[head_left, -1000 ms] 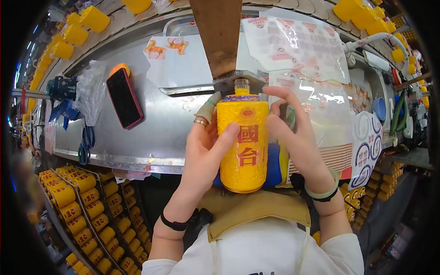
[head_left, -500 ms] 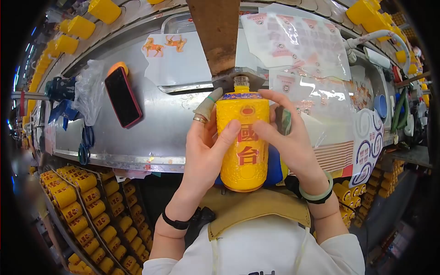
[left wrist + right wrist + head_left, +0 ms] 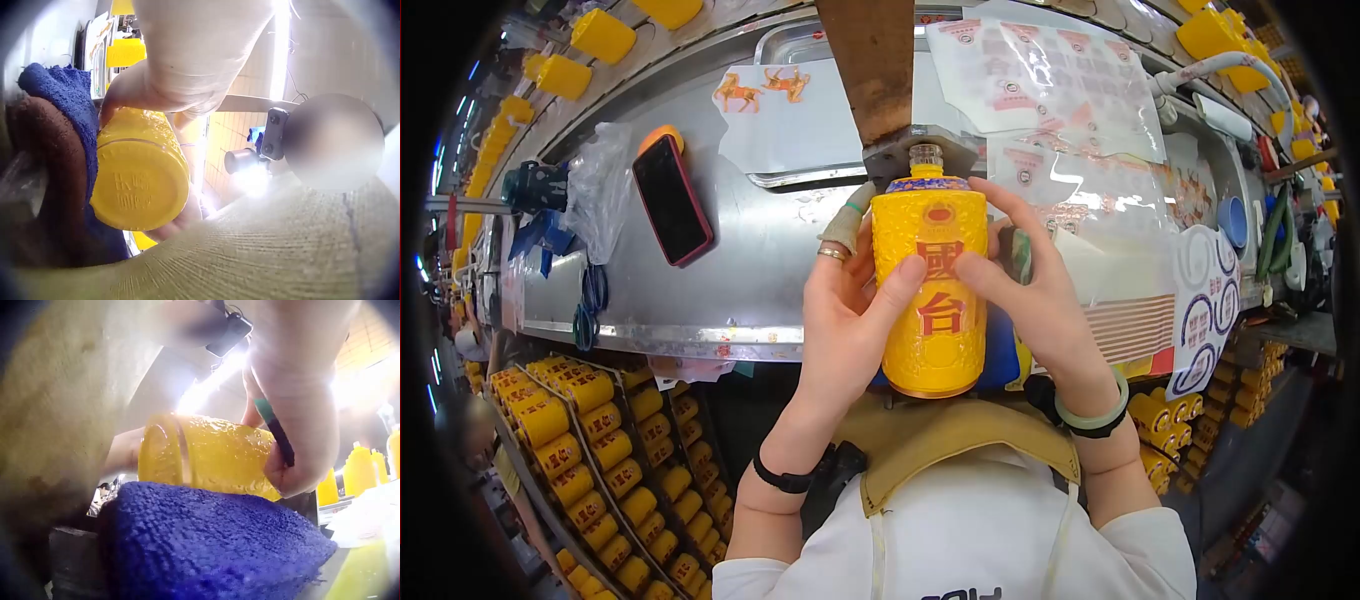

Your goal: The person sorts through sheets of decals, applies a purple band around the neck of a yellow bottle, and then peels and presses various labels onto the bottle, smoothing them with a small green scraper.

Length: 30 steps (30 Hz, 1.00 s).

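A yellow bottle (image 3: 935,345) with red characters lies front up before the person's apron, its clear neck by a metal bracket (image 3: 915,160) at a wooden post. My left hand (image 3: 840,315) grips its left side, thumb across the front; a pale cover and green band wrap one finger. On the other side my right hand (image 3: 1045,305) holds it, thumb on the front and index finger along the blue-patterned shoulder. A dark green wrap shows on a right finger. Beneath the bottle is a blue cloth (image 3: 212,544). The left wrist view shows the bottle's embossed base (image 3: 140,187).
A phone (image 3: 672,200) and plastic bag (image 3: 600,190) lie left on the metal bench. Label sheets (image 3: 1080,190) cover the right side. Racks of yellow bottles (image 3: 585,470) stand below left; more yellow bottles (image 3: 605,35) line the conveyor behind.
My right index finger has come down from raised to the bottle's shoulder, and the right thumb has moved inward onto its front. Bottles on the conveyor have shifted. The head view has tilted slightly.
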### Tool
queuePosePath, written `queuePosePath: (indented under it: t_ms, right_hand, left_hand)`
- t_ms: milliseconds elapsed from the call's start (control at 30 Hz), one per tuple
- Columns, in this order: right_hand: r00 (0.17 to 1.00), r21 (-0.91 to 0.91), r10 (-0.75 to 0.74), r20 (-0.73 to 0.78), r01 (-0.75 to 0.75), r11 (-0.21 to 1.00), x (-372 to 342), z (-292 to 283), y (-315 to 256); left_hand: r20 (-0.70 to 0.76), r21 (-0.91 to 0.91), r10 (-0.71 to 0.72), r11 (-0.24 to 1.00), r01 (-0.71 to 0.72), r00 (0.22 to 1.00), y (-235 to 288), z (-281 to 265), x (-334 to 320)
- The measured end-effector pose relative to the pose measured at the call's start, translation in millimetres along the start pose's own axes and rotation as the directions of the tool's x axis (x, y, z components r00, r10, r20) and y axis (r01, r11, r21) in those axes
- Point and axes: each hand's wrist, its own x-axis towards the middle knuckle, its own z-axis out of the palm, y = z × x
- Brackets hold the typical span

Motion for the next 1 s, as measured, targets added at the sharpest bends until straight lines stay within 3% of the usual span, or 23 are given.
queuePosePath:
  t_ms: [100, 400, 467, 667, 867, 1000]
  right_hand:
    - [1.000, -0.055, 0.009, 0.005, -0.008, 0.998, 0.2, -1.5, 0.2]
    - [1.000, 0.024, -0.006, 0.007, 0.006, 1.000, -1.6, -0.4, 2.7]
    - [1.000, -0.063, -0.031, 0.004, 0.031, 0.998, -4.7, -2.9, 2.6]
    - [0.999, -0.143, 0.011, 0.048, -0.004, 0.990, -19.7, -7.0, 10.0]
    - [0.998, -0.049, -0.029, 0.050, 0.031, 0.998, -18.3, -4.8, 14.8]
    - [0.998, -0.083, -0.028, 0.055, 0.033, 0.996, -18.0, -5.2, 14.3]
  left_hand:
    - [0.002, 0.022, 0.002, 1.000, -0.002, 1.000, 0.3, 0.8, 0.2]
    - [0.010, -0.006, -0.011, 1.000, 0.011, 1.000, 0.4, -1.9, -1.2]
    - [0.024, -0.092, -0.040, 0.995, 0.042, 0.999, 2.3, -1.7, -4.1]
    - [0.128, -0.026, -0.012, 1.000, 0.015, 0.992, -0.8, -10.0, -16.5]
    - [0.124, -0.047, -0.026, 0.998, 0.032, 0.992, -0.2, -10.4, -16.8]
    - [0.132, -0.078, -0.031, 0.996, 0.041, 0.991, 1.7, -10.3, -16.2]
